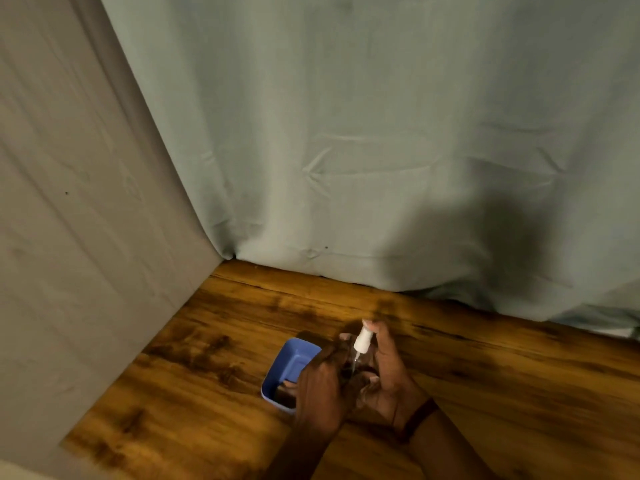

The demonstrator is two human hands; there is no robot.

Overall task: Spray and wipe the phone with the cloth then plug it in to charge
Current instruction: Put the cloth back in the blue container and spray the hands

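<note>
A small clear spray bottle with a white nozzle (362,338) stands tilted between my two hands above the wooden table. My right hand (388,368) wraps around its body, one finger resting on top of the nozzle. My left hand (320,386) closes over something dark next to the bottle's lower part; I cannot tell whether it is the phone or the cloth. Neither the phone, the cloth nor a charging cable shows clearly.
A blue rectangular tray (289,358) sits on the wooden table (207,375) just left of my hands, with something dark at its near end. Grey-green fabric (381,150) hangs behind the table and a beige cloth wall (69,237) stands on the left.
</note>
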